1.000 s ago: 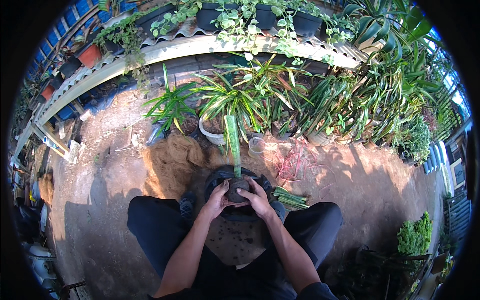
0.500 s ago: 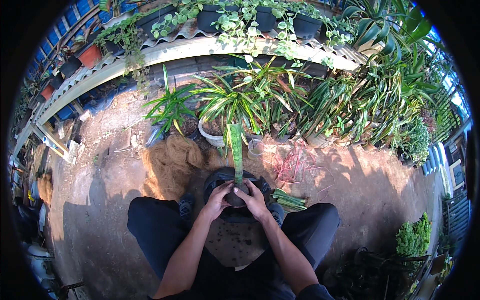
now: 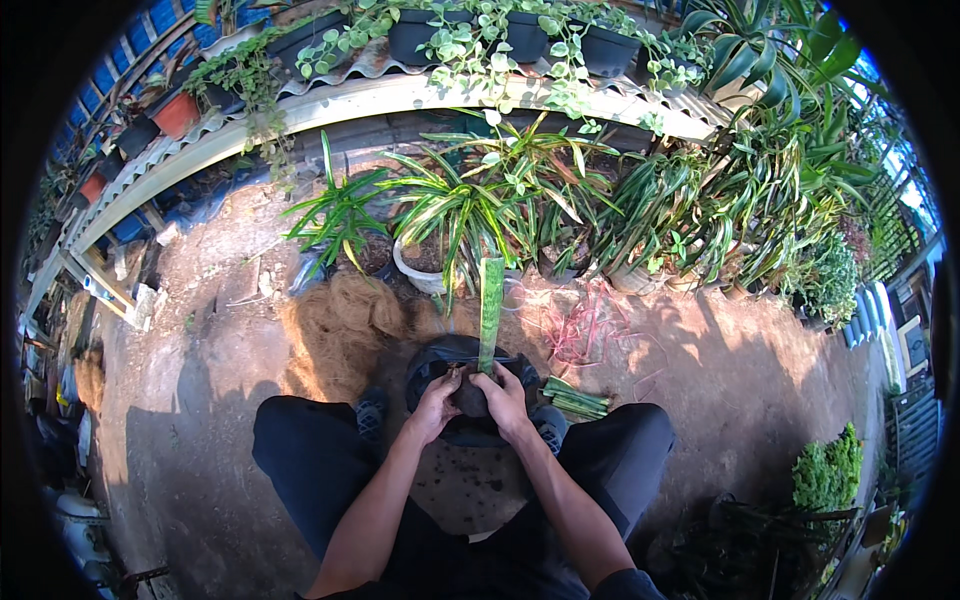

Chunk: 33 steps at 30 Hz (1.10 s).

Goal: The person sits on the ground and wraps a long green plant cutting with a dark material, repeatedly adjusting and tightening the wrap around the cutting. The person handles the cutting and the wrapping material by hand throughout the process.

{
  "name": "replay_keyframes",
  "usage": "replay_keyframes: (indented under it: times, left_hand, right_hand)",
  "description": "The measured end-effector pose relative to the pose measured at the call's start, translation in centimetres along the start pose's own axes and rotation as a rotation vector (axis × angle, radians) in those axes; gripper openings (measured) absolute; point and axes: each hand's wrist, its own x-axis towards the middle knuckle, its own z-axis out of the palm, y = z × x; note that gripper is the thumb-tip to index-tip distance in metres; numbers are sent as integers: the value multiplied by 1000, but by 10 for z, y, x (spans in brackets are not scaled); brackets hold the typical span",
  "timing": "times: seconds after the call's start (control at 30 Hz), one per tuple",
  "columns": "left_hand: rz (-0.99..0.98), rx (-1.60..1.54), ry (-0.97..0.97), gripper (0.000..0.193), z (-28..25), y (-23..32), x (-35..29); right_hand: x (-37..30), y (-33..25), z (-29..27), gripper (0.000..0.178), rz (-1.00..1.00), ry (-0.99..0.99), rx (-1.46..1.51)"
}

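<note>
A green, upright leaf has swung toward the person's right and dropped slightly over the past second, and the dark soil ball at its foot has turned with it between two bare hands.

Seated with knees apart in dark trousers, the person has dark crumbs scattered on the ground between the legs. Just beyond, the left hand curls around the ball's left side and the right hand closes on its right, thumb near the leaf's base. The fingers are bent to the ball's width, gripping it from both sides; their tips underneath cannot be seen. The two-sided hold appears meant to keep loose soil together and the leaf standing.

Below the hands sits a black container, perhaps placed there to catch falling soil. Cut green leaves lie within reach to the right. Farther out are brown fibre, tangled pink string and a white pot of striped foliage, backed by a pale shelf edge beneath dark planters.
</note>
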Motion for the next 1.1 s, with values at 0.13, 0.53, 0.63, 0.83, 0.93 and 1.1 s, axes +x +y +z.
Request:
replay_keyframes:
  times: [0.13,0.53,0.63,0.83,0.93,1.1]
  left_hand:
    - [15,37,-45,39,-3,3,-1]
    - [46,28,18,42,1,7,-3]
    - [58,23,121,43,3,9,-1]
    - [61,7,113,42,1,8,2]
    - [40,7,63,41,-1,10,2]
    - [20,-4,24,45,6,17,-5]
  right_hand:
    - [0,-6,1,28,82,-7,89]
    - [6,-7,-3,46,202,-153,262]
    - [4,-9,-5,43,213,-173,308]
    - [3,-13,-6,46,221,-117,369]
    - [5,-13,-7,50,202,-84,333]
    - [6,-7,-10,52,122,-144,284]
